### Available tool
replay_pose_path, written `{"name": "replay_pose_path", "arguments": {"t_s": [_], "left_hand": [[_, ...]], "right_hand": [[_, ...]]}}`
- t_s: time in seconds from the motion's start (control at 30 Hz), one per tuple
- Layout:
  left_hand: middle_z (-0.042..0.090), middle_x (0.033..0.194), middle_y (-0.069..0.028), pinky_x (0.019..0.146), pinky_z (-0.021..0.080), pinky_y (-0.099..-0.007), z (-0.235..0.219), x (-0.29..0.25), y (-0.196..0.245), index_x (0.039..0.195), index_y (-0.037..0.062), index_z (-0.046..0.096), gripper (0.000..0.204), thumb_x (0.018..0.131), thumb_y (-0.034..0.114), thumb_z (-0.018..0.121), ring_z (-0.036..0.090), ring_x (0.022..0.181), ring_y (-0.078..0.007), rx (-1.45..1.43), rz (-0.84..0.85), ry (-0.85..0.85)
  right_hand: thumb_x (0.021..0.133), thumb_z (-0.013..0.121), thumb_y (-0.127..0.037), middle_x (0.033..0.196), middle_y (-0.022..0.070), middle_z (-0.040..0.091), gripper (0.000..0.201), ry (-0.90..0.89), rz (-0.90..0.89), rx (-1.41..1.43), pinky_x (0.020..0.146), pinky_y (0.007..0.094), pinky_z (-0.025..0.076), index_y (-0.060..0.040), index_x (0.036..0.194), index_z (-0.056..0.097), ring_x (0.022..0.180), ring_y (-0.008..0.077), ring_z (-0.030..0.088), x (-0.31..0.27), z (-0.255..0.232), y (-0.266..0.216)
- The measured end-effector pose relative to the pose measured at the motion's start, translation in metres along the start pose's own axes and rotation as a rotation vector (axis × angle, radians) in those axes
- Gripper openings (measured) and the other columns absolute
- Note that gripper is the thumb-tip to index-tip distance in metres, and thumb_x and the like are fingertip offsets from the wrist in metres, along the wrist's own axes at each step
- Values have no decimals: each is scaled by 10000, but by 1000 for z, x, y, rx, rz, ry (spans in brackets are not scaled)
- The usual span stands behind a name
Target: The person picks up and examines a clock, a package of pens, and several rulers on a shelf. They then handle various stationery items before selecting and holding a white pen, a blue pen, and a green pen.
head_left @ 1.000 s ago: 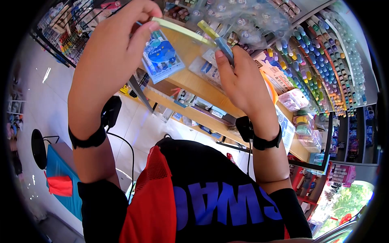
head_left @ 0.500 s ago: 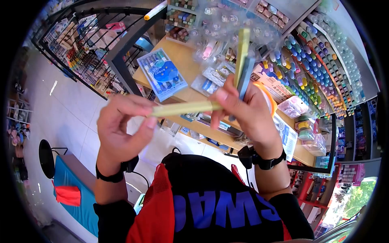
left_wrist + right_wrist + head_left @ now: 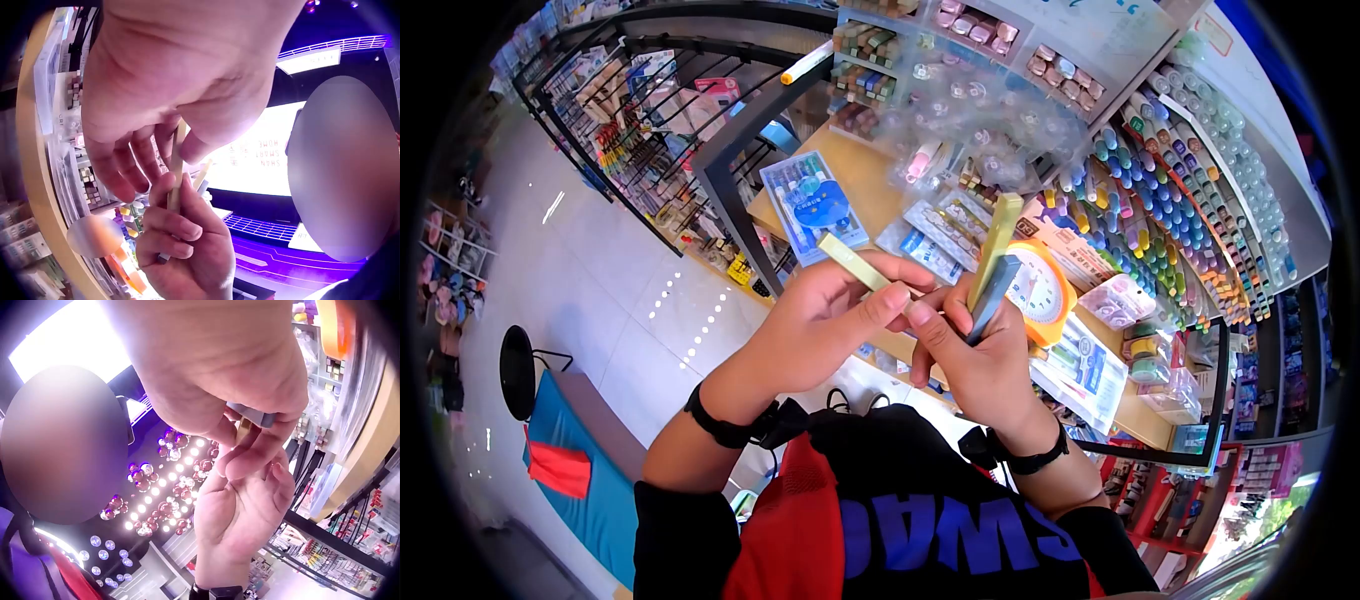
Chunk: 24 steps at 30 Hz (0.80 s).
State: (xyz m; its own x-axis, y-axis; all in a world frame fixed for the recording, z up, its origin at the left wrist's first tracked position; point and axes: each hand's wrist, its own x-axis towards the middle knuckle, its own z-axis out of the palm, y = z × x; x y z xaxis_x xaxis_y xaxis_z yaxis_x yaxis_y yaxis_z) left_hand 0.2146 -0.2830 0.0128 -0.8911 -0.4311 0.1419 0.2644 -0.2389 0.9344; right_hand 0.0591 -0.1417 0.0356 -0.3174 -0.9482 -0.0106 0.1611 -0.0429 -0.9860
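In the head view my left hand [image 3: 815, 325] pinches a slim pale yellow-green stick, shaped like a marker [image 3: 852, 262], between thumb and fingers. One end of it points up and left; the other runs toward the right fingertips. My right hand [image 3: 990, 370] grips two more square-sided sticks side by side, a yellow-green marker [image 3: 996, 240] and a blue-grey marker [image 3: 995, 292], both pointing up. Both hands are close together, fingertips meeting. From the left wrist, the right hand [image 3: 187, 240] shows below the left one, fingers curled around a yellowish stick [image 3: 177, 169].
A clear pack of pens [image 3: 812, 205] lies on the wooden shelf [image 3: 865, 165] beyond the hands. At right are an orange-rimmed dial [image 3: 1040, 290], packaged goods and a rack of many markers [image 3: 1145, 190]. A black rail [image 3: 735, 200] stands at left, a turquoise bench [image 3: 580, 500] lower left.
The left hand has come down and then right, bringing the pale marker close to the right hand. That marker now slants up to the left. The right hand keeps its two markers and sits lower.
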Motion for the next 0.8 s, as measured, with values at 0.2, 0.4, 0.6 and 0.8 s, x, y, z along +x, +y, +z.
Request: {"name": "replay_pose_path", "arguments": {"t_s": [0.2, 0.4, 0.6, 0.8], "left_hand": [[694, 1359, -69, 915, 527, -293, 23, 8, 6, 1438, 12, 641, 464, 1162, 381, 596, 677, 1179, -142, 98, -82, -22], [717, 1354, -109, 907, 513, -290, 41, 4, 12, 1439, 15, 633, 436, 1169, 352, 571, 689, 1112, -151, 176, -123, -2], [697, 1149, -65, 912, 551, -340, 34, 3, 14, 1453, 17, 623, 361, 1185, 238, 523, 634, 987, -121, -106, 0, 132], [594, 1010, 38, 854, 510, -280, 5, -5, 32, 1496, 55, 605, 382, 1177, 260, 558, 511, 846, -75, -154, -119, 18]], "right_hand": [[1120, 621, -53, 1142, 175, 733, 261, -144, 40, 161, 600, 293, 609, -75, 939, 433, 792, 189, 775, -15, -27, -6], [1160, 562, -139, 1254, 174, 705, 189, -256, 43, 141, 657, 312, 648, -3, 1291, 545, 935, 229, 798, -23, -33, 0], [1217, 395, -425, 1139, 139, 716, 577, -377, 209, 208, 600, 282, 610, -14, 1622, 395, 766, 194, 758, -21, -36, -6], [1211, 359, -520, 823, 27, 558, 542, -489, 312, 137, 475, 240, 396, -37, 1388, 526, 537, 56, 432, -12, -6, 7]]}}
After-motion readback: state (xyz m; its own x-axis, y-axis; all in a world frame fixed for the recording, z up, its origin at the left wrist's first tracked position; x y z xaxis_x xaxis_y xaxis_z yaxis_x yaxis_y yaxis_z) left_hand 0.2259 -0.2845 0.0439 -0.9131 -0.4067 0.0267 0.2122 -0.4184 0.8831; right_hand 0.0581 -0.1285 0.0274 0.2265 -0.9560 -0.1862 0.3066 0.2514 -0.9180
